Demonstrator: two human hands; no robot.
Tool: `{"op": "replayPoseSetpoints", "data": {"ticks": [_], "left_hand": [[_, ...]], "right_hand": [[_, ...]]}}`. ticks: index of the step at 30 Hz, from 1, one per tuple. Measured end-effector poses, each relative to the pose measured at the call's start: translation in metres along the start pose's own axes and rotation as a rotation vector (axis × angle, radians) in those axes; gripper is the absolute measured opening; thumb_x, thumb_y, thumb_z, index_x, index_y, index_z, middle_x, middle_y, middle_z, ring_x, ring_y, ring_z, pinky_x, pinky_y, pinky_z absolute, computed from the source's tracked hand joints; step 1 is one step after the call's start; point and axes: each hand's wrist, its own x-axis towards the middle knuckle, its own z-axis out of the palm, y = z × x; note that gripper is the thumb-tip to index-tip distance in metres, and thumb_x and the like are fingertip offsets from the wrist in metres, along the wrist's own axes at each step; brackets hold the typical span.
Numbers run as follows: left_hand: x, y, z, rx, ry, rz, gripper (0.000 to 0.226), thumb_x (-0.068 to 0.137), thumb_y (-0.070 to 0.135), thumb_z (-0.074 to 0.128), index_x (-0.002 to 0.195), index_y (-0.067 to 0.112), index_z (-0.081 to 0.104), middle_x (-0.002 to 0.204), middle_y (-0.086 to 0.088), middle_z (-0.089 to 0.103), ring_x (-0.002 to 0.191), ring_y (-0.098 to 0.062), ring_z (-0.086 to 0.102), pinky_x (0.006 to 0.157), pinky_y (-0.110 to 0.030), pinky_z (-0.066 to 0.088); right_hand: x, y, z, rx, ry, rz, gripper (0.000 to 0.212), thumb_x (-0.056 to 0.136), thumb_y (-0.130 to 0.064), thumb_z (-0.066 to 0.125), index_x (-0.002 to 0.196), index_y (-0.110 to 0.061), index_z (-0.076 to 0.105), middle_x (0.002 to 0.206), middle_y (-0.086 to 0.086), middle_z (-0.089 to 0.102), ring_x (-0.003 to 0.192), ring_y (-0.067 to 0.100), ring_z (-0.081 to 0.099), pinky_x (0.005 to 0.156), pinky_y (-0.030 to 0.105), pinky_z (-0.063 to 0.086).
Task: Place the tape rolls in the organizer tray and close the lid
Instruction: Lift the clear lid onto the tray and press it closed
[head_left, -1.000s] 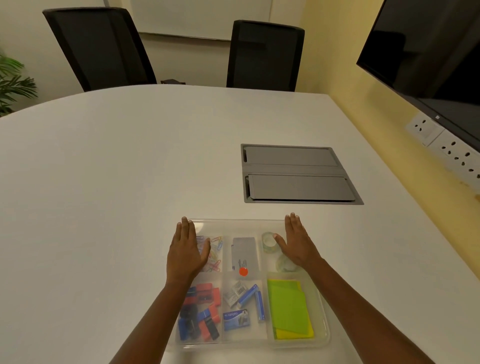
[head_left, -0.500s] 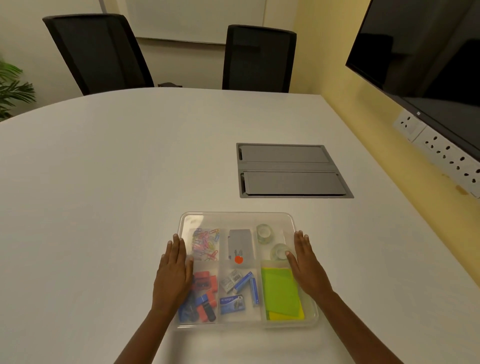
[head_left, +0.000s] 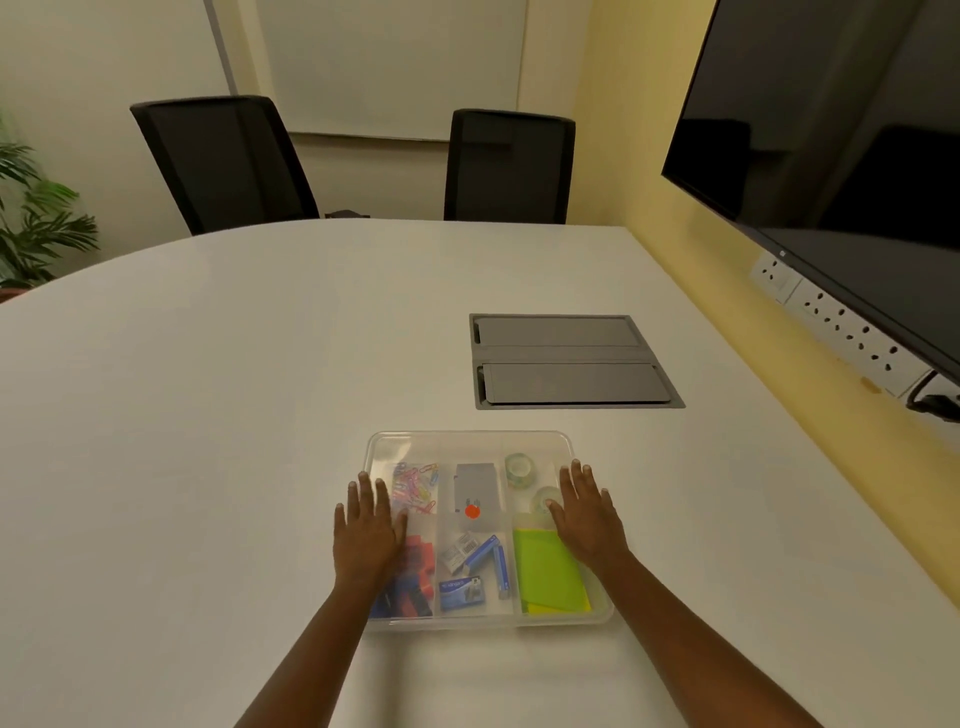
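A clear plastic organizer tray (head_left: 467, 441) lies on the white table in front of me, with its clear lid on top. Two clear tape rolls (head_left: 519, 469) (head_left: 543, 501) sit in the far right compartment, seen through the lid. My left hand (head_left: 368, 530) rests flat on the lid's left edge, fingers spread. My right hand (head_left: 589, 514) lies flat on the right edge, next to the nearer roll. Neither hand holds anything.
Under the lid are coloured paper clips (head_left: 414, 486), a grey box with a red dot (head_left: 474, 491), red and blue clips, blue staple boxes (head_left: 462, 592) and green sticky notes (head_left: 548, 571). A grey cable hatch (head_left: 571, 361) is set in the table beyond. A screen hangs at right.
Both hands slid from the far part of the lid back toward me and outward to its left and right edges. The view has tilted up a little.
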Motion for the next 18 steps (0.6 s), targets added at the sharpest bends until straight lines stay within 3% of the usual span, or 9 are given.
{"op": "replayPoseSetpoints", "data": {"ticks": [1, 2, 4, 6, 18], "left_hand": [[-0.001, 0.006, -0.001, -0.005, -0.007, 0.005, 0.122, 0.049, 0.060, -0.047, 0.142, 0.005, 0.009, 0.154, -0.023, 0.005, 0.143, -0.035, 0.009, 0.116, -0.046, 0.015], [-0.002, 0.013, -0.002, -0.006, -0.036, 0.010, 0.111, 0.059, 0.060, -0.041, 0.143, 0.006, 0.008, 0.154, -0.021, 0.004, 0.143, -0.035, 0.007, 0.116, -0.046, 0.013], [-0.002, 0.027, -0.002, 0.009, -0.111, 0.015, 0.067, 0.089, 0.050, -0.007, 0.143, 0.011, 0.001, 0.156, -0.016, -0.003, 0.144, -0.029, 0.000, 0.118, -0.045, 0.006], [-0.004, 0.039, 0.000, 0.001, -0.163, 0.049, 0.057, 0.097, 0.039, 0.016, 0.143, 0.012, -0.002, 0.156, -0.013, -0.006, 0.144, -0.027, -0.004, 0.118, -0.043, 0.001], [-0.041, 0.069, 0.024, -0.023, -0.208, 0.141, 0.061, 0.096, 0.043, 0.017, 0.143, 0.012, -0.006, 0.157, -0.009, -0.006, 0.144, -0.023, -0.007, 0.118, -0.040, -0.004]], "right_hand": [[-0.001, -0.005, -0.001, 0.003, -0.004, -0.013, 0.058, 0.102, -0.036, 0.025, 0.149, -0.010, 0.004, 0.160, 0.013, -0.001, 0.148, 0.023, 0.002, 0.121, 0.041, 0.012], [-0.002, -0.011, -0.002, 0.016, -0.006, -0.028, 0.058, 0.101, -0.037, 0.025, 0.149, -0.011, 0.004, 0.160, 0.013, -0.001, 0.148, 0.023, 0.002, 0.121, 0.040, 0.012], [-0.004, -0.024, -0.002, 0.046, -0.010, -0.066, 0.058, 0.101, -0.038, 0.026, 0.149, -0.012, 0.004, 0.160, 0.012, -0.001, 0.149, 0.023, 0.001, 0.121, 0.039, 0.010], [-0.006, -0.036, -0.002, 0.055, -0.012, -0.101, 0.059, 0.101, -0.039, 0.026, 0.149, -0.012, 0.005, 0.160, 0.011, 0.000, 0.149, 0.022, 0.001, 0.121, 0.040, 0.011], [-0.040, -0.053, 0.020, 0.047, -0.048, -0.134, 0.063, 0.100, -0.042, 0.027, 0.148, -0.008, 0.006, 0.160, 0.012, 0.006, 0.148, 0.023, 0.004, 0.121, 0.042, 0.009]]}}
